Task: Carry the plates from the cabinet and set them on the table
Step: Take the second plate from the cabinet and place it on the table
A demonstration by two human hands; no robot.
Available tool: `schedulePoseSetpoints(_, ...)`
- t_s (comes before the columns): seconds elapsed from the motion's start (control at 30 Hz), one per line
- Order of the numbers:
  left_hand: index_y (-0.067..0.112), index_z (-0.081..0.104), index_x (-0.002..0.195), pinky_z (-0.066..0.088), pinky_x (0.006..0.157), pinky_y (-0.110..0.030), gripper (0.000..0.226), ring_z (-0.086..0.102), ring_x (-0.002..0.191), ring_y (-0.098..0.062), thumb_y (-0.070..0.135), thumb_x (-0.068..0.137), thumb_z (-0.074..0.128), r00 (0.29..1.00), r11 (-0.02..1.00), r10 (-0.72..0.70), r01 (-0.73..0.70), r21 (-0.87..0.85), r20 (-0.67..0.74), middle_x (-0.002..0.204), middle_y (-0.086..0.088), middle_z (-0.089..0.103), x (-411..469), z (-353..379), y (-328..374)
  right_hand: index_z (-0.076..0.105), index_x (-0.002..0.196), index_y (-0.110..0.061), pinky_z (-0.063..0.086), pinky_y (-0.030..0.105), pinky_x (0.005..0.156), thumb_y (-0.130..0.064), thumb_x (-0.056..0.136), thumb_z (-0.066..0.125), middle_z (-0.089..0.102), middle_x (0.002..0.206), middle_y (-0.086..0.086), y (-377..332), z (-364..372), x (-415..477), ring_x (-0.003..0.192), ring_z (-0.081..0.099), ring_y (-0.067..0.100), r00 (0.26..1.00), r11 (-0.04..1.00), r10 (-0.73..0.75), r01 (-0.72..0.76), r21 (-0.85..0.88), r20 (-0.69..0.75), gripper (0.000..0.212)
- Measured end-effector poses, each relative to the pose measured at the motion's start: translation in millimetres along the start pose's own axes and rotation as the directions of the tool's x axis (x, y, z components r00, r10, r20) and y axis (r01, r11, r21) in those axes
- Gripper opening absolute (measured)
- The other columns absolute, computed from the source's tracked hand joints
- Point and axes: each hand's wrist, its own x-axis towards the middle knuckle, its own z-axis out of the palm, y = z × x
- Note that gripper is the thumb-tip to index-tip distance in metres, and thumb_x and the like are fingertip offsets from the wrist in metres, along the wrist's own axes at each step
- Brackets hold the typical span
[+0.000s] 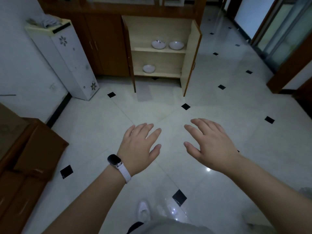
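the open cabinet [190, 53] stands on the pale tiled floor [211, 102]. its upper shelf [143, 50] bears two white plates [158, 44] [176, 45] side by side; its lower shelf [168, 74] bears one white plate [148, 68] at left.

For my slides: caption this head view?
Empty left hand and right hand reach toward open cabinet holding three plates.

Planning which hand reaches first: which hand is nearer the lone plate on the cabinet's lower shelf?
Left. The left hand is almost straight below the lone plate in the picture; the right hand is farther off to the right. Both are empty.
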Motion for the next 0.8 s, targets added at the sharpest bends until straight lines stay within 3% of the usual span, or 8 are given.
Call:
schedulePoseSetpoints(0.33,0.013,0.064,0.124,0.04,0.101,-0.052,0.047,0.056,0.12,-0.033,0.039,0.087,0.052,0.997,0.998,0.064,-0.065,-0.024,-0.052,0.126,-0.012,0.063,108.3,3.7,-102.6,0.062,0.125,-0.009,0.039,0.048,0.103,-0.049,0.09,0.042,0.061,0.128,0.015,-1.0,12.0,123.6,0.121,0.054,0.035,0.992,0.995,0.1,-0.101,-0.009,-0.074,0.056)
schedulePoseSetpoints(0.6,0.015,0.062,0.128,0.038,0.103,-0.052,0.049,0.054,0.122,-0.032,0.04,0.087,0.05,0.994,0.995,0.104,-0.104,0.007,0.012,0.129,-0.011,0.062,204.2,40.8,-123.6,0.064,0.121,-0.009,0.043,0.047,0.098,-0.049,0.09,0.043,0.062,0.125,0.015,66.9,45.6,199.2,0.117,0.057,0.036,0.988,0.991,0.133,-0.131,0.024,-0.075,0.055)
schedulePoseSetpoints(0.8,0.017,0.058,0.13,0.037,0.104,-0.053,0.047,0.052,0.124,-0.031,0.039,0.088,0.056,0.993,0.994,0.053,-0.063,0.094,0.102,0.132,-0.01,0.06,306.6,73.1,-130.0,0.061,0.124,-0.011,0.041,0.047,0.101,-0.049,0.09,0.043,0.06,0.128,0.013,141.3,66.9,280.0,0.12,0.054,0.034,0.993,0.991,0.109,-0.104,0.089,-0.049,0.054)
